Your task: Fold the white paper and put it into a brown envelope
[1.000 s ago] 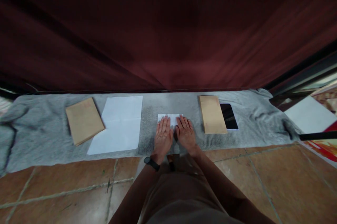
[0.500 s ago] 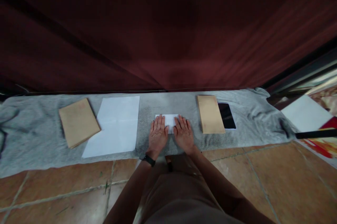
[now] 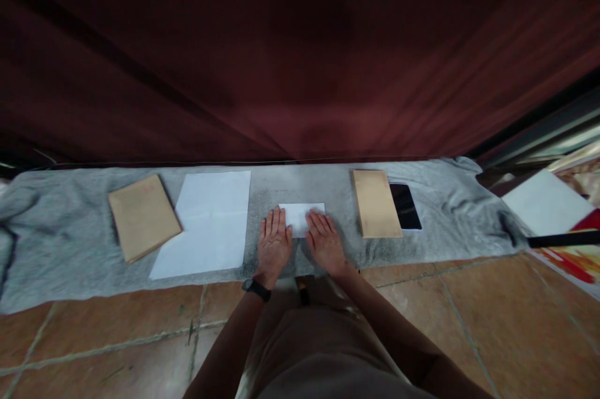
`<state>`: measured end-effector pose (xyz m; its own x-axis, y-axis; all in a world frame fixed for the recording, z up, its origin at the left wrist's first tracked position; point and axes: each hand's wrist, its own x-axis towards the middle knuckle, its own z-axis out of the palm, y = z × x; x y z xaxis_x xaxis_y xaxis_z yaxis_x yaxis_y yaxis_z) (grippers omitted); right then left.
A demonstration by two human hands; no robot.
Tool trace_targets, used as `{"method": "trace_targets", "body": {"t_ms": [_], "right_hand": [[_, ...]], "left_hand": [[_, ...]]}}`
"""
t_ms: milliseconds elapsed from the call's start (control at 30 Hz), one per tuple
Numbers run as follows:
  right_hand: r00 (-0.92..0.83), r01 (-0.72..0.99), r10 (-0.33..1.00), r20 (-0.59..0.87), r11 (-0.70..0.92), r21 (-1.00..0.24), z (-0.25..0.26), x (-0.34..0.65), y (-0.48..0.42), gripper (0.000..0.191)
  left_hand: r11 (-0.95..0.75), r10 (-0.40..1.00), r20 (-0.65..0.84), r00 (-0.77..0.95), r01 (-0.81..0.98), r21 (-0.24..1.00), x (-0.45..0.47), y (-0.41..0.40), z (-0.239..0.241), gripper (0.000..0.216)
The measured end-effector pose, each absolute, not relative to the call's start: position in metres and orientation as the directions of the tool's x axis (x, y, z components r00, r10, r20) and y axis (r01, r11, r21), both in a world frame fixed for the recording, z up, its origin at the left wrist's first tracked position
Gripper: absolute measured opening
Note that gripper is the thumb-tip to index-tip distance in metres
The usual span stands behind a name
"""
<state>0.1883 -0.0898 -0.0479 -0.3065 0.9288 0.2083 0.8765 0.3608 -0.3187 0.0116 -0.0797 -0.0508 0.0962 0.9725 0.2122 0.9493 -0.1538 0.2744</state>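
A small white folded-looking paper [image 3: 299,216] lies flat on the grey cloth in front of me. My left hand [image 3: 274,242] rests flat at its left edge, fingers stretched out, with a dark watch [image 3: 256,287] on the wrist. Across from it, my right hand [image 3: 326,241] lies palm down, its fingertips on the paper's lower right part. Neither hand grips anything. Further left is a large white sheet of paper [image 3: 210,217], partly under a stack of brown envelopes [image 3: 144,217]. Right of my hands sits a tan, box-like block [image 3: 375,204].
A dark-screened phone [image 3: 405,206] lies partly beside the tan block. Grey cloth [image 3: 300,180] covers the long narrow surface, against a dark red curtain-like backdrop [image 3: 300,74]. At the far right are a white panel [image 3: 546,202] and a black bar [image 3: 562,239]. Orange floor tiles [image 3: 117,324] lie below.
My left hand has slid left to the paper's edge, and my right hand has moved slightly down, uncovering more of the small paper. The view has shifted a little.
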Motion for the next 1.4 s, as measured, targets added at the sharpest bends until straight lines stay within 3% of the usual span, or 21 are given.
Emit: {"method": "trace_targets", "body": {"t_ms": [133,633,733,900,1400], "right_hand": [[-0.525,0.767,0.826,0.206,0.564,-0.308,-0.049,0.183,-0.102,0.051],[-0.397,0.858,0.901,0.173,0.432,-0.277,-0.047,0.219,-0.064,0.047],[-0.401,0.854,0.9,0.171,0.434,-0.285,-0.048,0.221,-0.061,0.047],[-0.433,0.834,0.889,0.147,0.457,-0.309,-0.047,0.227,-0.055,0.047],[-0.396,0.839,0.895,0.203,0.443,-0.317,-0.053,0.243,-0.019,0.044]], "left_hand": [[-0.159,0.973,0.208,0.102,0.947,0.278,0.011,-0.079,-0.05,0.059],[-0.17,0.963,0.251,0.098,0.944,0.283,0.01,-0.08,-0.052,0.057],[-0.249,0.953,0.242,0.182,0.925,0.288,0.016,-0.088,-0.048,0.054],[-0.499,0.867,0.16,0.472,0.82,0.28,0.038,-0.115,-0.041,0.049],[-0.509,0.861,0.126,0.493,0.828,0.236,0.046,-0.122,-0.035,0.047]]}}
